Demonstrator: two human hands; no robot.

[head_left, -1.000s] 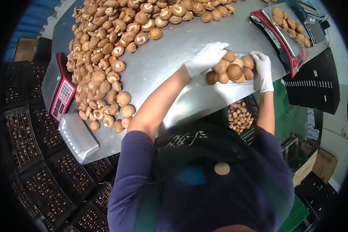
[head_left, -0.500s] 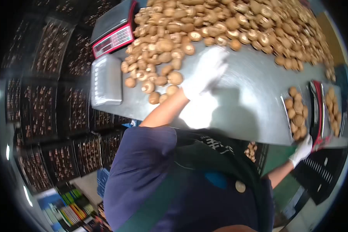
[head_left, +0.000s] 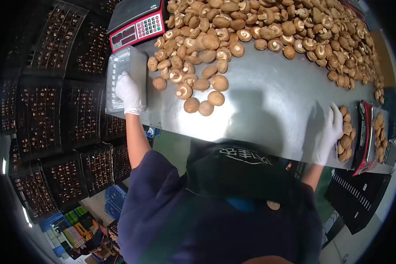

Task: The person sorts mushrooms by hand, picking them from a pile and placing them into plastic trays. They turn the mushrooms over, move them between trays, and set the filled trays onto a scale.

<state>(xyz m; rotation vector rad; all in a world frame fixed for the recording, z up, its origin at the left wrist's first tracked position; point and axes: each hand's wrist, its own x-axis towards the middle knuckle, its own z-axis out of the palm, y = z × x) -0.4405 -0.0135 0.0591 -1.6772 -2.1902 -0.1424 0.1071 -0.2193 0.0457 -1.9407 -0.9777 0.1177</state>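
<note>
My left hand (head_left: 128, 93), in a white glove, is at the stack of clear plastic trays (head_left: 115, 79) on the table's left end. Its fingers are curled over the top tray. My right hand (head_left: 331, 132), also gloved, is at the left side of a filled tray of mushrooms (head_left: 346, 136). Its fingers are stretched out along that side, and the palm hides part of the edge. Brown mushrooms (head_left: 209, 42) lie in a large loose heap across the back of the table, with a few single ones (head_left: 206, 108) nearer to me.
A red scale (head_left: 136, 33) with a keypad stands behind the tray stack. Right of my right hand are a second red scale (head_left: 364, 141) and another filled tray (head_left: 379, 136). Dark crates of mushrooms (head_left: 81, 114) line the left. The metal table (head_left: 268, 75) has its front edge against me.
My left hand has gone from the middle of the table leftward to the plastic trays. My right hand has moved from the filled tray's near end up along its left side. The view has shifted slightly.
</note>
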